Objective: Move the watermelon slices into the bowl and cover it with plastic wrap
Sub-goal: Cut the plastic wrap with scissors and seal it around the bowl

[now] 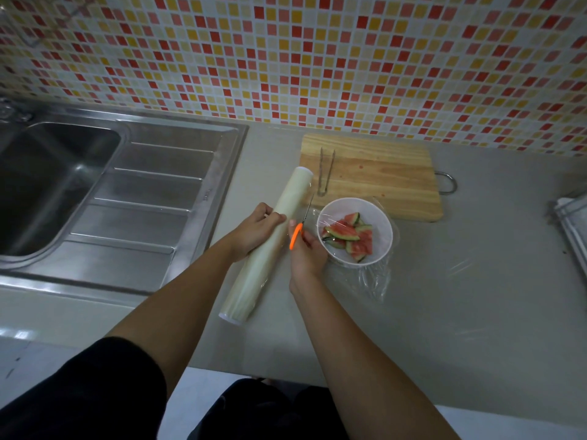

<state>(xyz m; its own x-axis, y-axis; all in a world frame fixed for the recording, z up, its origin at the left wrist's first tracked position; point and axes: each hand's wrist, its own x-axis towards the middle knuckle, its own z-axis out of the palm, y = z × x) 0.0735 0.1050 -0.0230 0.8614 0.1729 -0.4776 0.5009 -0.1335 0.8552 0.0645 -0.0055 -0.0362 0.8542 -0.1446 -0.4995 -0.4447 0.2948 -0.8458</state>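
A white bowl (378,217) stands on the counter with several watermelon slices (349,235) inside. Clear plastic wrap (371,279) lies over the bowl and spills onto the counter in front of it. My left hand (254,231) grips the long roll of plastic wrap (270,246), which lies slanted just left of the bowl. My right hand (306,254) holds orange-handled scissors (300,228) between the roll and the bowl, blades pointing away from me along the stretched film.
A wooden cutting board (381,176) with metal tongs (325,171) on it lies behind the bowl. A steel sink (57,182) and its drainboard fill the left. A tiled wall runs along the back, and a rack edge (571,223) shows at the far right.
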